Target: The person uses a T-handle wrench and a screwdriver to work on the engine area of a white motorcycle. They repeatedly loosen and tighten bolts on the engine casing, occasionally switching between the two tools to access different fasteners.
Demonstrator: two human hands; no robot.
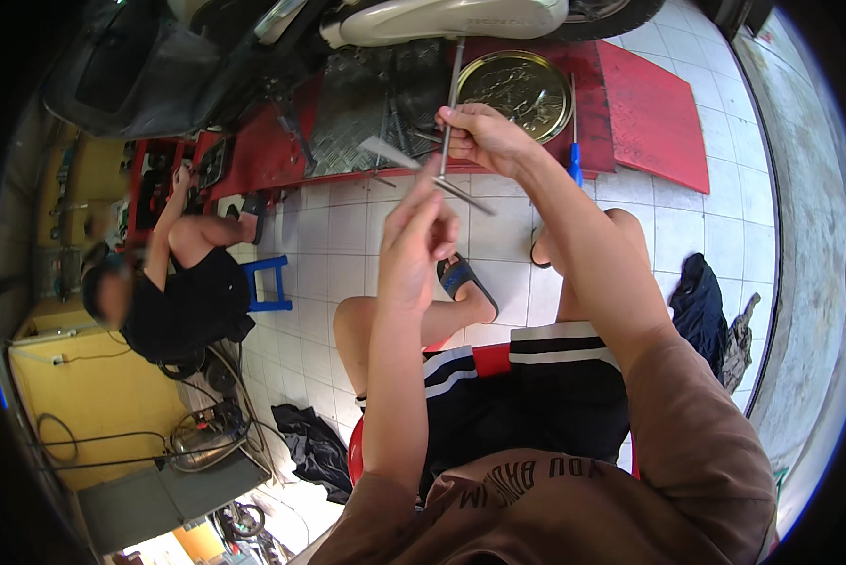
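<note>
My right hand (489, 139) is closed around the shaft of a T-handle wrench (456, 80). The wrench's far end reaches up to the underside of a motorcycle (442, 21), where its tip is hidden. Its crossbar is at the near end and looks smeared by motion. Just below that bar is my left hand (418, 240), its index finger stretched toward the bar and blurred, the other fingers loosely curled. It grips nothing that I can see. Behind my right hand lies a round gold tray (571, 99) with shiny contents. A blue-handled screwdriver (575, 162) lies beside it.
The motorcycle stands over a red platform (654, 118) with a metal tread plate (348, 127). At left another person (178, 292) sits near a blue stool (268, 282), reaching to a red cabinet. Dark cloths (698, 306) lie on the tiled floor at right; more cloth lies at lower left.
</note>
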